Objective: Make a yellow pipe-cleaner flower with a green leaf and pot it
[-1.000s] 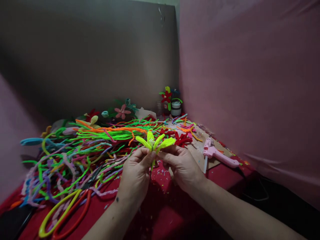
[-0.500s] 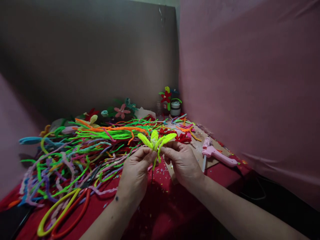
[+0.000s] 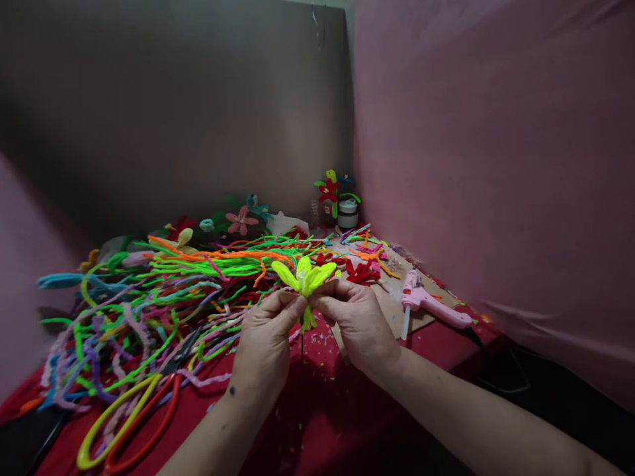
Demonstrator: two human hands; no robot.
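A bright yellow pipe-cleaner flower [image 3: 305, 275] stands upright between my two hands, its petals fanned out above my fingertips. Below the pinch, its twisted yellow ends and a thin dark stem [image 3: 302, 347] hang down. My left hand [image 3: 268, 330] grips the flower's base between thumb and forefinger. From the other side, my right hand [image 3: 360, 324] pinches the base too, by the rightmost petal. Fingertips hide the exact joint of the petals.
Loose coloured pipe cleaners [image 3: 149, 311] heap up on the left of the red cloth [image 3: 317, 410]. Scissors [image 3: 133, 410] with yellow and red handles lie front left. A pink glue gun [image 3: 431, 304] rests on cardboard [image 3: 391, 307] at right. Finished flowers [image 3: 241, 220] stand behind.
My right hand has shifted slightly left, bringing the right petal in against the others. The yellow lower ends now gather together under the pinch.
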